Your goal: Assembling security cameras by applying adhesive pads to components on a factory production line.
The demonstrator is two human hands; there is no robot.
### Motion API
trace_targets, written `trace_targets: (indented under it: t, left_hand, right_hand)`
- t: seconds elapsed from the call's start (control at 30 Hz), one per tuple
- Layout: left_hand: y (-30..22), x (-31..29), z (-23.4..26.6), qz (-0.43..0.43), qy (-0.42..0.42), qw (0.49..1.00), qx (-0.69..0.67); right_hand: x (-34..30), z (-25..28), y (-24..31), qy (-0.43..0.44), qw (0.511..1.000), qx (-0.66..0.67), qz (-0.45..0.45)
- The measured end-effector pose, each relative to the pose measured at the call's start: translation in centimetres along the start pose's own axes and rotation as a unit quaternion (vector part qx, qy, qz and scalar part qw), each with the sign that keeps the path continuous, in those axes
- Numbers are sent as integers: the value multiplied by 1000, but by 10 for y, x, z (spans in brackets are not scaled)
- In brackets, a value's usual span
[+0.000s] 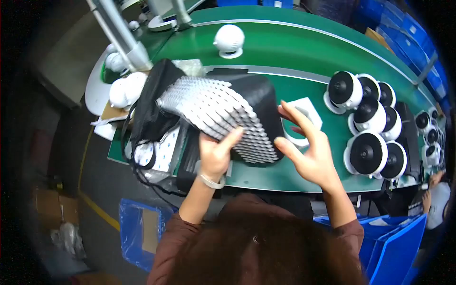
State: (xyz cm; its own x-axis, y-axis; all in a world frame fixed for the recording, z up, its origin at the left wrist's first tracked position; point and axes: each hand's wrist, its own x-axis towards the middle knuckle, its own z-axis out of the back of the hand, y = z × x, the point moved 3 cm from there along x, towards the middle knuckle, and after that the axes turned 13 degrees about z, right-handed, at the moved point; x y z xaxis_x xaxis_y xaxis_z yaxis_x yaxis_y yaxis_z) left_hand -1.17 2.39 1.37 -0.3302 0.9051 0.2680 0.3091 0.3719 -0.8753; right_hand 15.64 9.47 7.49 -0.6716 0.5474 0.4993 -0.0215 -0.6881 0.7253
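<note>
My left hand [216, 156] grips the lower edge of a white mesh sheet [204, 99] with rows of slits, its thumb on top. The sheet slants across the front of a black, soft-cornered object [259, 92], whose kind I cannot make out. Beside the right end of that object, my right hand [308, 149] is open, thumb and fingers spread apart. Its thumb tip is near or against the dark edge. Behind the right fingers, a white piece with a round opening [308, 111] lies on the green bench.
Several white round devices with black fronts [368, 152] cluster on the right of the bench. One white ball-shaped device [229, 40] stands on the green belt [275, 42]. A black bag [156, 102] with cables lies left. Blue bins [394, 247] stand below right; another person is at far right.
</note>
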Motion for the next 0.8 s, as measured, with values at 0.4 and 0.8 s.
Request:
trace_targets:
  t: [0.4, 0.8]
  left_hand:
    - [-17, -41, 20, -42, 27, 951, 306]
    - [-43, -39, 35, 43, -68, 996, 33]
  right_hand:
    - [150, -15, -94, -8, 979, -203, -20]
    - [259, -64, -199, -39, 910, -412, -11]
